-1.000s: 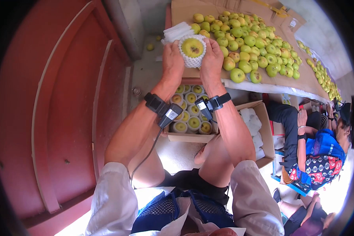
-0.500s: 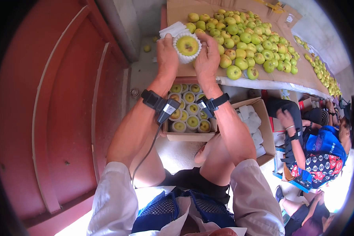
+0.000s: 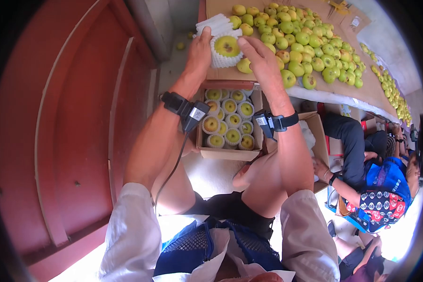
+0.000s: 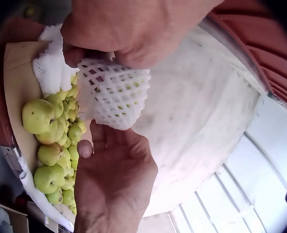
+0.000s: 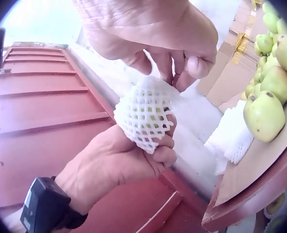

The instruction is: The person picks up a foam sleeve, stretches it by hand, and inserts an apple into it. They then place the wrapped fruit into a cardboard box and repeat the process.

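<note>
A yellow-green apple (image 3: pixel 228 46) with a brown blemish sits in a white foam net (image 4: pixel 114 94), held up over the near left corner of the apple-covered table. My left hand (image 3: pixel 199 55) grips the netted apple from its left side, fingers curled round the net in the right wrist view. On the other side, my right hand (image 3: pixel 264 63) has its bent fingertips at the net's edge, pinching the foam, with its thumb standing off in the left wrist view. Below both wrists, a carton (image 3: pixel 228 154) contains rows of netted apples (image 3: pixel 232 136).
Loose apples (image 3: pixel 310 47) cover much of the cardboard-lined table (image 3: pixel 221 74). A stack of flat foam nets (image 3: pixel 215 24) lies at its left corner. An open box (image 3: pixel 320 141) with white foam stands right of the carton, beside another seated person (image 3: pixel 383 188). A red door (image 3: pixel 80 117) borders the left.
My right hand has shifted rightward on the netted apple, its fingers now spread nearer the net's edge. The seated person's hand has moved down to the foam box.
</note>
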Motion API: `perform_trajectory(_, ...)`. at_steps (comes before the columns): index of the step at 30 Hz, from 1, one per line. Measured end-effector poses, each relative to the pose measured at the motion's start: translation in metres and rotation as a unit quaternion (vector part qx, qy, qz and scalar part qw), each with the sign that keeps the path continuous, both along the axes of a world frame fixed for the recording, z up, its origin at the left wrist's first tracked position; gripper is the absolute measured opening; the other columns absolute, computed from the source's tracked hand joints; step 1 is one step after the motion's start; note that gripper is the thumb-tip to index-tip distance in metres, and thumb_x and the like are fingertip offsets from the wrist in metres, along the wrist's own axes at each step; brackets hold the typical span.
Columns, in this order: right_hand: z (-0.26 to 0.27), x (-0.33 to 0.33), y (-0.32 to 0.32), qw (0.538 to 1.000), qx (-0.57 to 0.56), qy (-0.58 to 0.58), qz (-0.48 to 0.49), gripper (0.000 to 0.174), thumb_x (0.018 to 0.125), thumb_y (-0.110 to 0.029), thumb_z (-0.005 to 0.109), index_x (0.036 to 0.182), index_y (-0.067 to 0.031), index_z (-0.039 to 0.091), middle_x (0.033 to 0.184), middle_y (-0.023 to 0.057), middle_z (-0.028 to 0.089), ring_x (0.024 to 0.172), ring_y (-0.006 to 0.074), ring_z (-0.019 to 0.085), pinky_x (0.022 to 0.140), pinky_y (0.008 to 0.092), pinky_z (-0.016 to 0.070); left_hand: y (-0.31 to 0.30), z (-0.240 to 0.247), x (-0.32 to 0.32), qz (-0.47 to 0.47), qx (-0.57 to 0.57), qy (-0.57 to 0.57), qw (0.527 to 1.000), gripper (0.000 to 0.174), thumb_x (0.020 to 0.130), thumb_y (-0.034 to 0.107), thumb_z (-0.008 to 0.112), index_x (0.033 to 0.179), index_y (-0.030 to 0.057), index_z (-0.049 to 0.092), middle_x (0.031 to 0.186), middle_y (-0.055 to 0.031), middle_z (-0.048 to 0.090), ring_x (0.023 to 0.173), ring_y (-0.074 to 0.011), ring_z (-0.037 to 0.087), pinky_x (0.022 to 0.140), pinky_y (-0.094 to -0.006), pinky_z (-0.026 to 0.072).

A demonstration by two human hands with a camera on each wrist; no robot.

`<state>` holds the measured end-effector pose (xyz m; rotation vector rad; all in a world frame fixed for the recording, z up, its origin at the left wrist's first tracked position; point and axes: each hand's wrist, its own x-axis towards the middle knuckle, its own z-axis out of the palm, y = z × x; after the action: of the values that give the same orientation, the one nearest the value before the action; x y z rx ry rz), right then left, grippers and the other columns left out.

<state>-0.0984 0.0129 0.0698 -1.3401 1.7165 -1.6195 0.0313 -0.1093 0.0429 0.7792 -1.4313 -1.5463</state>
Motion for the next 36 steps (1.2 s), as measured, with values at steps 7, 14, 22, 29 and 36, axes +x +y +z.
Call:
perform_trajectory(7, -0.015, 0.007, 0.001, 0.991, -0.029, 0.125, 0.028, 0.089, 0.072, -0.041, 0.086, 0.138, 0.0056, 0.049, 0.127, 0.0231, 0.059, 0.112, 0.0315, 0.062, 0.096, 0.0382, 0.0493, 0.0, -0.001, 0.001, 0.089, -0.092, -0.142, 0.982, 0.059, 0.103, 0.048, 0.049, 0.103, -0.0087, 0.066, 0.097, -0.0203, 0.07, 0.092, -0.0265, 0.067, 0.084, -0.0374, 0.0501)
perform_trajectory(14, -0.014, 0.015, 0.008, 0.971, 0.025, 0.239, -0.005, 0.091, 0.068, -0.037, 0.086, 0.139, 0.0035, 0.047, 0.128, 0.0252, 0.054, 0.116, 0.0384, 0.059, 0.097, 0.043, 0.0501, 0.015, 0.008, 0.0, 0.115, -0.186, -0.209, 0.953, 0.06, 0.1, 0.052, 0.054, 0.106, -0.0072, 0.062, 0.095, -0.0246, 0.07, 0.091, -0.0345, 0.069, 0.084, -0.0411, 0.0518)
perform_trajectory(22, -0.018, 0.004, -0.001, 0.991, 0.002, 0.119, -0.052, 0.087, 0.07, -0.038, 0.085, 0.136, 0.0064, 0.048, 0.127, 0.0255, 0.056, 0.116, 0.0362, 0.06, 0.1, 0.0412, 0.048, 0.02, 0.018, 0.008, -0.008, -0.056, -0.124, 0.991, 0.063, 0.099, 0.055, 0.057, 0.12, -0.0043, 0.059, 0.103, -0.0102, 0.064, 0.088, -0.0147, 0.059, 0.078, -0.0288, 0.0487)
perform_trajectory(29, -0.02, -0.001, 0.001, 0.994, -0.017, 0.09, -0.059, 0.087, 0.07, -0.038, 0.085, 0.135, 0.0066, 0.049, 0.126, 0.0256, 0.06, 0.12, 0.0345, 0.059, 0.101, 0.0407, 0.0469, 0.023, 0.012, 0.012, -0.099, -0.08, -0.092, 0.988, 0.071, 0.091, 0.044, 0.073, 0.134, -0.0067, 0.048, 0.105, -0.009, 0.062, 0.091, -0.0123, 0.056, 0.079, -0.0265, 0.046)
perform_trajectory(36, 0.006, 0.0, 0.018, 0.99, 0.02, 0.143, -0.009, 0.077, 0.076, -0.029, 0.082, 0.139, -0.0003, 0.048, 0.131, 0.0236, 0.058, 0.124, 0.0335, 0.056, 0.103, 0.0394, 0.0444, 0.026, 0.011, 0.012, -0.09, -0.184, -0.113, 0.972, 0.056, 0.095, 0.034, 0.068, 0.134, -0.0037, 0.052, 0.111, -0.0128, 0.067, 0.097, -0.0176, 0.064, 0.077, -0.0268, 0.0511)
